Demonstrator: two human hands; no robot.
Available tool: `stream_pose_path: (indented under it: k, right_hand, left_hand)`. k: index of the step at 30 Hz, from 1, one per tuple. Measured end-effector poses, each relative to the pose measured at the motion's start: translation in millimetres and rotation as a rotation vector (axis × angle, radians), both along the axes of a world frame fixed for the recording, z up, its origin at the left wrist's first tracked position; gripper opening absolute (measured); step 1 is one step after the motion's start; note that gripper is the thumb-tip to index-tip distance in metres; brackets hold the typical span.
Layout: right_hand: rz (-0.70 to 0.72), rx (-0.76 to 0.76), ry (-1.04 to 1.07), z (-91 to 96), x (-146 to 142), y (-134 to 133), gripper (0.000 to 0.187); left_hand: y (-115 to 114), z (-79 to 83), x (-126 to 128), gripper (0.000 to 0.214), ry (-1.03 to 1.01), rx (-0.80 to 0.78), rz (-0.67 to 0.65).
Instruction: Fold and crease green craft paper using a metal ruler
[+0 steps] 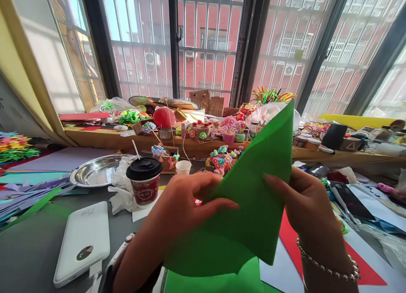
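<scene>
A sheet of green paper (250,191), folded over on itself, is held up in front of me above the table. My left hand (196,200) grips its left side, with the thumb lying across the near face and the other fingers behind. At the right edge, my right hand (298,200) pinches the sheet between thumb and fingers, and those fingers are partly hidden behind it. Below the held sheet lies more green paper (212,282). Under my right forearm are red paper (364,263) and white paper (272,267).
Left of my hands stand a lidded paper cup (145,187) with a straw and a white power bank (84,238). A metal tray (95,170) sits farther back near coloured paper strips (25,200). Craft flowers (222,157) and a small white cup (183,167) are beyond the hands.
</scene>
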State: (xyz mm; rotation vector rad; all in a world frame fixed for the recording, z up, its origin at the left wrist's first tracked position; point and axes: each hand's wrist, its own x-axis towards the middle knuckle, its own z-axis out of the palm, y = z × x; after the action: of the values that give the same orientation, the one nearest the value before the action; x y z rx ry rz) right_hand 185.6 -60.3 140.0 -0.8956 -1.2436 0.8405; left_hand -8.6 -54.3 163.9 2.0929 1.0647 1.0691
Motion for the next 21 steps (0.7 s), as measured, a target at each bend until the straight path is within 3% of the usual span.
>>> stream_pose_path:
  k: [4, 12, 21]
  right_hand:
    - [-0.014, 0.005, 0.080, -4.3, 5.0, 5.4, 0.020]
    - [0.121, -0.055, 0.102, -4.2, 7.9, 7.3, 0.017]
    - [0.009, -0.015, 0.079, -3.9, 4.9, 4.0, 0.020]
  left_hand:
    - [2.6, 0.5, -6.9, 0.022, 0.092, -0.031, 0.047]
    - [2.5, 1.9, -10.1, 0.020, 0.059, -0.066, 0.025]
    - [3.4, 1.6, -9.3, 0.022, 0.085, -0.054, 0.010]
